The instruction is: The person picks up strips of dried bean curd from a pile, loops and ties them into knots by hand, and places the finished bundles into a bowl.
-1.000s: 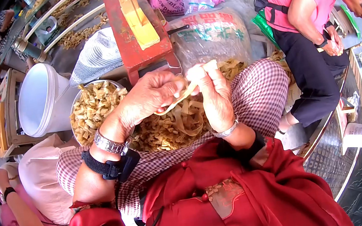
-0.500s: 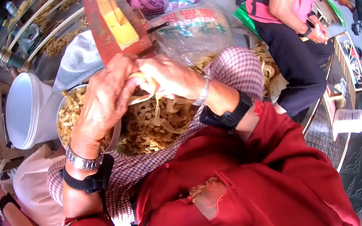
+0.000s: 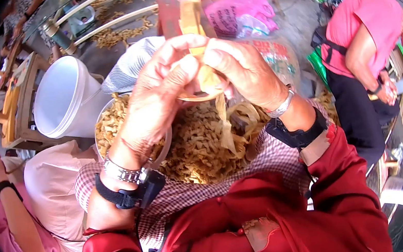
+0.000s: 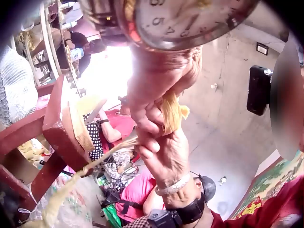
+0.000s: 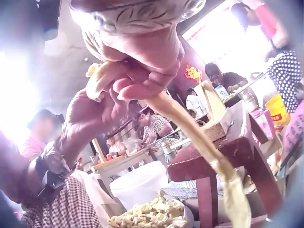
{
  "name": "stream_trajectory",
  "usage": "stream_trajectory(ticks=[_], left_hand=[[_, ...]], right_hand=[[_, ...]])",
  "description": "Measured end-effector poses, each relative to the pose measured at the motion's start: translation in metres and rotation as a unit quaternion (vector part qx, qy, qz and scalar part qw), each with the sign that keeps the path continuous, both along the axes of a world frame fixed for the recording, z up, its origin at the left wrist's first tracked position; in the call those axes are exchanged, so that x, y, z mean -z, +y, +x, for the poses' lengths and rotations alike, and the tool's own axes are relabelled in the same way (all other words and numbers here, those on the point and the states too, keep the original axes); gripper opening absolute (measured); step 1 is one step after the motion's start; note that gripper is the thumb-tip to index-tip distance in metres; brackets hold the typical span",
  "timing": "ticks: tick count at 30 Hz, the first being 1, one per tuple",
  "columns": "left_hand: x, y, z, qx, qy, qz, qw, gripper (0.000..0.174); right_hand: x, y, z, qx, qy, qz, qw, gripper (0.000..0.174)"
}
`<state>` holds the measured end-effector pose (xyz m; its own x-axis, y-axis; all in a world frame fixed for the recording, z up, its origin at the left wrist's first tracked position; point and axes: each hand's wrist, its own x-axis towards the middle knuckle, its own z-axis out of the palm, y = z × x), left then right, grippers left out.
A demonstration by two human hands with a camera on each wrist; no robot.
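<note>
Both hands meet above the person's lap, working one pale yellow, limp strip (image 3: pixel 223 120). In the head view the left hand (image 3: pixel 165 74) pinches a folded part of the strip from the left, thumb against fingers. The right hand (image 3: pixel 245 70) pinches it from the right, its thumb close to the left fingertips. A long tail of the strip (image 5: pixel 204 137) hangs below the right fingers in the right wrist view. The folded end (image 4: pixel 173 114) shows between both hands in the left wrist view. Beneath them lies a heap of similar yellow pieces (image 3: pixel 200 149).
A round bowl of short folded pieces (image 3: pixel 112 121) stands at the left, beside a white bucket (image 3: pixel 59 100). Ahead is a red stool (image 3: pixel 167 13) with a wooden block (image 3: pixel 190 15) on it. A person in pink (image 3: pixel 364 28) sits at the right.
The strip was stretched between the hands a second ago; now it is folded up between the fingertips with a tail hanging. Both hands have risen and stand side by side.
</note>
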<state>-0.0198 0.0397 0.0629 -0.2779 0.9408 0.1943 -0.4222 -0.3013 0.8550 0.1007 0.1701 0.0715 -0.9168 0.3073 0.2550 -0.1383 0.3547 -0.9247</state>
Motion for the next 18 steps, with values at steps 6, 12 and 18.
stream_trajectory(ticks=[6, 12, 18], left_hand=[[0.019, 0.012, -0.006, -0.147, 0.115, -0.027, 0.982, 0.023], [0.028, 0.019, -0.011, -0.239, 0.501, 0.000, 0.832, 0.037], [0.024, 0.024, 0.003, -0.243, 0.501, -0.087, 0.826, 0.048]], right_hand=[[0.029, 0.020, -0.027, -0.036, 0.017, 0.011, 0.999, 0.038], [0.049, 0.009, -0.026, 0.002, -0.032, -0.328, 0.944, 0.046], [0.052, -0.001, -0.031, 0.078, 0.025, -0.293, 0.953, 0.047]])
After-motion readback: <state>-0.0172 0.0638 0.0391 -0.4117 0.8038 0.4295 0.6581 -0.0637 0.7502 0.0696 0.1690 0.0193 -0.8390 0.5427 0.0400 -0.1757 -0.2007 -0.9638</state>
